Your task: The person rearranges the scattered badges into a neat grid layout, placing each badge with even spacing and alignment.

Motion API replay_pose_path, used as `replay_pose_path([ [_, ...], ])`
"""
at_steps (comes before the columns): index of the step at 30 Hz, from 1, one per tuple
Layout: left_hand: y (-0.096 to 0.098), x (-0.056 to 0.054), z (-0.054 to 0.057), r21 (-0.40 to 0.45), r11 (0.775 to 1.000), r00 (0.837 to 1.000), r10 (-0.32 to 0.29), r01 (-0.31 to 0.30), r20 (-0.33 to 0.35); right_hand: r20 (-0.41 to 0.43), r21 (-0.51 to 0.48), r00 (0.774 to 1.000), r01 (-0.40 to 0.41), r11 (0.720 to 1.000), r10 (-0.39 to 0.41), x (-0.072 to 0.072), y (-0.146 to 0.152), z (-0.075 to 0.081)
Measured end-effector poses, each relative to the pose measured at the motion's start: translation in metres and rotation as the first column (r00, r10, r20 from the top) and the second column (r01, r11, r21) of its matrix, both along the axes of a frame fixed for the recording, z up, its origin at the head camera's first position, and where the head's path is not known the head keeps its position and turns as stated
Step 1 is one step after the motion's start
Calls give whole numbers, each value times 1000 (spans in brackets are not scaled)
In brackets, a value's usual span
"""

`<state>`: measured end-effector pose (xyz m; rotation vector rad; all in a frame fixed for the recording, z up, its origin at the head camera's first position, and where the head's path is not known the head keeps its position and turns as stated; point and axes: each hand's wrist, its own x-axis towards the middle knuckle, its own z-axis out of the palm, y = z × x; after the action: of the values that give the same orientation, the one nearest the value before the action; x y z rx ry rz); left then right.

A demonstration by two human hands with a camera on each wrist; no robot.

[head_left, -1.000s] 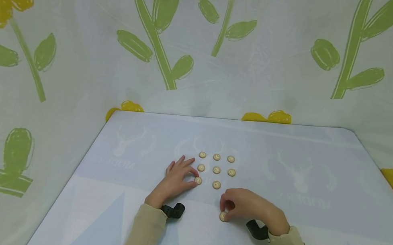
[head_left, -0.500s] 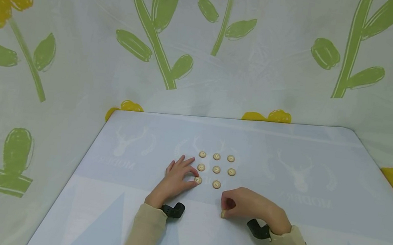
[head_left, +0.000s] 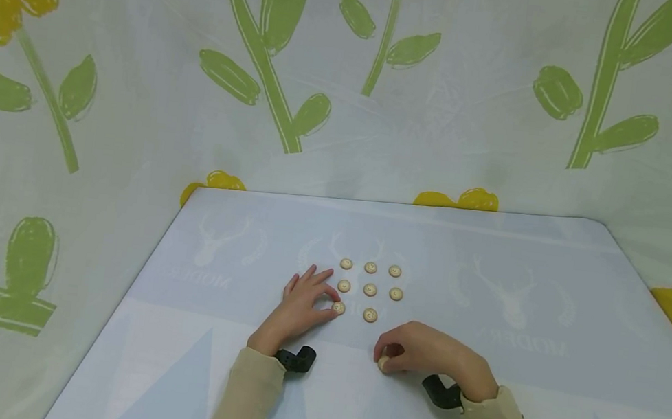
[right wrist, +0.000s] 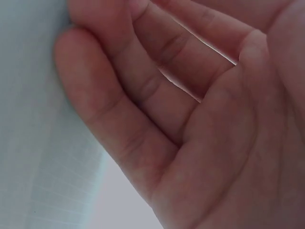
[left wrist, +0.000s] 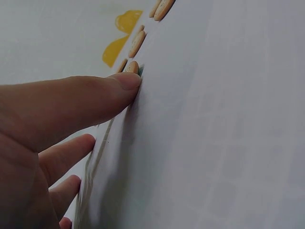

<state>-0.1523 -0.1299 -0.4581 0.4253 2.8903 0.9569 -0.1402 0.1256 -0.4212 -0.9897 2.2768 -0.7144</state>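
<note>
Round tan buttons with small holes lie in neat rows on the table, among them a middle button [head_left: 370,289]. At the front left of the group, my left hand [head_left: 298,310] pinches a button [head_left: 338,309] between thumb and index finger, its other fingers spread. The left wrist view shows that thumb [left wrist: 126,81] against the edge of a button [left wrist: 133,67]. Nearer to me and to the right, my right hand [head_left: 426,350] pinches another button [head_left: 383,363] at its fingertips. In the right wrist view the curled fingers [right wrist: 90,81] fill the picture and that button is hidden.
A pale blue and white cloth [head_left: 524,252] with deer prints covers the table. Behind it hangs a white curtain [head_left: 342,155] with green leaves and yellow flowers. Each wrist wears a black camera, such as the left one [head_left: 299,359].
The button in my right hand tips on edge and then tilts back, shifting slightly away from me as the fingers move. My left hand stays put.
</note>
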Motion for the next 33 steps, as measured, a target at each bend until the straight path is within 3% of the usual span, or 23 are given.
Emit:
replay_pose_path([
  [9, -1, 0, 0, 6, 1000, 1000, -11, 11, -14, 39, -24, 999, 30, 999, -29, -2, 2, -1],
  [19, 0, 0, -1, 7, 1000, 1000, -12, 12, -22, 0, -38, 999, 44, 998, -44, -6, 6, -4],
  [26, 0, 0, -2, 17, 1000, 999, -18, 18, -32, -75, -40, 990, 119, 992, -121, -12, 12, -6],
  [33, -2, 1, -2, 26, 999, 999, -29, 30, -46, -141, -67, 954, 258, 964, -265, -15, 15, -8],
])
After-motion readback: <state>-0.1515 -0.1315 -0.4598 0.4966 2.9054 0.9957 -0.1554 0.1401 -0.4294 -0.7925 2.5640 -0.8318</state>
